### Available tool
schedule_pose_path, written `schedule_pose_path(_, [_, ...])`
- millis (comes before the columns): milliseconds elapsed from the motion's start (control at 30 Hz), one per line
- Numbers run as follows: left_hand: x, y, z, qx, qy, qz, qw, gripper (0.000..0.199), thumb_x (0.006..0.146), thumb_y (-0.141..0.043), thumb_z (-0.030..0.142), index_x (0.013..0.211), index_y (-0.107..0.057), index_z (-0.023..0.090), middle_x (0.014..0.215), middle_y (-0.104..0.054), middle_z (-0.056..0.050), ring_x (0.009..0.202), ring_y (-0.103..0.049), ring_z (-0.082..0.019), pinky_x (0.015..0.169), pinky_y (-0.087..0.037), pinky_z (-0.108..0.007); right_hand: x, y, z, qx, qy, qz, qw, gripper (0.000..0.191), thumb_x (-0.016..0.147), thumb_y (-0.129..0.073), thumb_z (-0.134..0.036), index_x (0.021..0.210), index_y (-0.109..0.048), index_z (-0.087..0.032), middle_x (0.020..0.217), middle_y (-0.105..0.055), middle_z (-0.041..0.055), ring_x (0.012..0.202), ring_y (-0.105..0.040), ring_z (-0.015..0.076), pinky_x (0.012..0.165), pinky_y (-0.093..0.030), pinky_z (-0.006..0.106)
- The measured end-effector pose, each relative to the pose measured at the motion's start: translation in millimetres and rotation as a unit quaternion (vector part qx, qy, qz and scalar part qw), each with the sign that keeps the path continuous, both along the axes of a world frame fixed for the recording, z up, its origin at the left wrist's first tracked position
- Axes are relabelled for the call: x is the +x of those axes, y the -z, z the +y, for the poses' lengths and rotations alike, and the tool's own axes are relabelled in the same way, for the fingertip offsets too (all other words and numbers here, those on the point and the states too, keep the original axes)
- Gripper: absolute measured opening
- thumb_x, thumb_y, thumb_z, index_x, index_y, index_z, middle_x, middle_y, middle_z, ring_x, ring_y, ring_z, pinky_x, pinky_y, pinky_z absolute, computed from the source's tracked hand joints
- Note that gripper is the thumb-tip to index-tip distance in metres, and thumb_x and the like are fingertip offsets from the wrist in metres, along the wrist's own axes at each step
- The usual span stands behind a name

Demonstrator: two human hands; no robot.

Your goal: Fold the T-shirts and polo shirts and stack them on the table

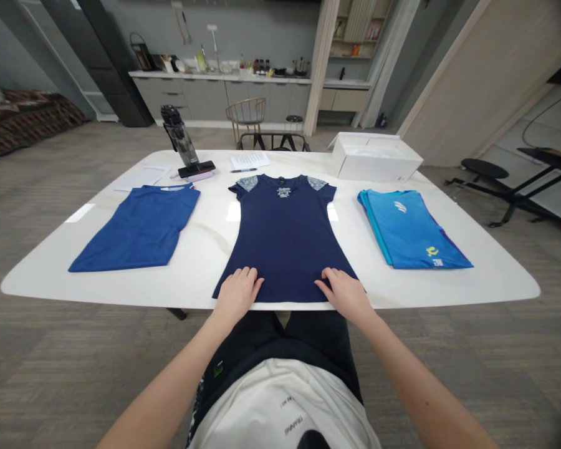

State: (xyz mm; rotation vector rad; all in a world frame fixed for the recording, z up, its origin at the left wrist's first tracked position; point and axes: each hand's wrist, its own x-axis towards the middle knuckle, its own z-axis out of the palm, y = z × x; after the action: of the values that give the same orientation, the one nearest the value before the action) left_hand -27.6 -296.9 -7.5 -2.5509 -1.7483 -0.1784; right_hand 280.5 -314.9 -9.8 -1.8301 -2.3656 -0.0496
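A navy short-sleeved T-shirt (290,237) with patterned sleeves and a small print below the neckline lies spread face up on the white table, its hem along the near edge. My left hand (239,290) rests on the lower left of the shirt, thumb apart from the fingers. On the lower right, my right hand (345,293) lies in a mirrored way, its thumb also apart. Neither hand visibly pinches the cloth. Left of the shirt is a folded blue garment (138,231); to its right sits a stack of folded lighter blue garments (411,224) with small logos.
On the white table (210,218) stand a dark handheld device (182,140) at back left and a white open-lidded box (376,157) at back right. A pen (244,170) and papers (251,161) lie near the far edge. A chair (247,115) and kitchen counter (224,76) are beyond.
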Motion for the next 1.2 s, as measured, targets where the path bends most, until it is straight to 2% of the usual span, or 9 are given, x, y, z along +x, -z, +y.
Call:
schedule_pose_path(133, [0, -5.3, -3, -0.019, 0.013, -0.016, 1.000, 0.033, 0.107, -0.038, 0.042, 0.096, -0.060, 0.022, 0.092, -0.066, -0.006, 0.086, -0.064, -0.023, 0.072, -0.049, -0.034, 5, -6.2, 1, -0.031, 0.002, 0.012, 0.999, 0.027, 0.106, -0.048, -0.046, 0.096, -0.061, -0.024, 0.084, -0.070, 0.0023, 0.077, -0.067, 0.0209, 0.062, -0.040, 0.030])
schedule_pose_path(233, [6, -8.7, 20, 0.003, 0.040, -0.042, 0.998, 0.031, 0.106, -0.040, 0.042, 0.108, -0.064, 0.021, 0.108, -0.068, -0.009, 0.097, -0.065, -0.024, 0.087, -0.052, -0.037, 1, -11.5, 29, -0.008, -0.021, 0.041, 0.999, 0.029, 0.105, -0.048, -0.047, 0.094, -0.063, -0.024, 0.089, -0.070, 0.0050, 0.085, -0.067, 0.0231, 0.071, -0.047, 0.032])
schedule_pose_path(333, [18, -6.0, 62, 0.032, 0.068, -0.077, 0.994, 0.039, 0.105, -0.044, 0.042, 0.134, -0.058, 0.021, 0.141, -0.059, -0.013, 0.128, -0.057, -0.027, 0.106, -0.048, -0.041, -8, -9.7, 74, 0.028, -0.060, 0.098, 0.993, 0.027, 0.103, -0.051, -0.044, 0.110, -0.066, -0.023, 0.110, -0.069, 0.0097, 0.105, -0.065, 0.0260, 0.092, -0.051, 0.038])
schedule_pose_path(433, [33, 1.7, 113, 0.020, 0.054, -0.075, 0.996, 0.051, 0.104, -0.044, 0.046, 0.148, -0.050, 0.021, 0.159, -0.044, -0.013, 0.147, -0.041, -0.030, 0.119, -0.038, -0.048, -18, -1.3, 126, 0.041, -0.086, 0.144, 0.985, 0.032, 0.103, -0.050, -0.042, 0.124, -0.064, -0.021, 0.136, -0.062, 0.0126, 0.130, -0.056, 0.0267, 0.109, -0.046, 0.041])
schedule_pose_path(600, [50, 11.0, 192, -0.025, 0.021, -0.054, 0.998, 0.063, 0.106, -0.034, 0.052, 0.159, -0.037, 0.020, 0.169, -0.029, -0.013, 0.157, -0.025, -0.031, 0.125, -0.028, -0.051, -25, 9.8, 204, 0.031, -0.051, 0.138, 0.989, 0.047, 0.106, -0.041, -0.046, 0.139, -0.059, -0.018, 0.158, -0.047, 0.0120, 0.150, -0.035, 0.0272, 0.123, -0.029, 0.047])
schedule_pose_path(733, [54, 14.9, 235, -0.026, -0.002, -0.071, 0.997, 0.066, 0.105, -0.028, 0.056, 0.162, -0.032, 0.024, 0.171, -0.025, -0.009, 0.159, -0.018, -0.029, 0.127, -0.019, -0.053, -22, 13.9, 244, -0.025, 0.013, 0.091, 0.995, 0.063, 0.108, -0.027, -0.054, 0.157, -0.041, -0.019, 0.169, -0.029, 0.0099, 0.157, -0.020, 0.0287, 0.125, -0.018, 0.055])
schedule_pose_path(900, [51, 26.9, 252, -0.067, -0.025, -0.068, 0.995, 0.065, 0.105, -0.023, 0.058, 0.162, -0.033, 0.028, 0.170, -0.027, -0.006, 0.158, -0.020, -0.028, 0.128, -0.014, -0.055, -15, 23.7, 259, -0.091, 0.049, 0.036, 0.994, 0.071, 0.105, -0.018, -0.065, 0.164, -0.028, -0.027, 0.172, -0.021, 0.0054, 0.158, -0.015, 0.0286, 0.126, -0.009, 0.056])
schedule_pose_path(1033, [48, 32.1, 248, -0.060, -0.028, -0.067, 0.996, 0.066, 0.105, -0.021, 0.059, 0.162, -0.032, 0.029, 0.170, -0.027, -0.005, 0.158, -0.021, -0.027, 0.128, -0.014, -0.054, -6, 27.6, 256, -0.086, 0.069, 0.024, 0.994, 0.075, 0.103, -0.020, -0.069, 0.165, -0.026, -0.028, 0.172, -0.019, 0.0056, 0.158, -0.014, 0.0307, 0.127, -0.010, 0.053])
schedule_pose_path(1200, [49, 30.8, 244, -0.050, -0.041, -0.060, 0.996, 0.068, 0.104, -0.023, 0.061, 0.163, -0.031, 0.029, 0.170, -0.026, -0.006, 0.158, -0.020, -0.029, 0.127, -0.015, -0.057, -1, 26.7, 248, -0.084, 0.076, 0.025, 0.993, 0.075, 0.102, -0.022, -0.070, 0.165, -0.028, -0.029, 0.172, -0.021, 0.0064, 0.157, -0.015, 0.0342, 0.126, -0.013, 0.054])
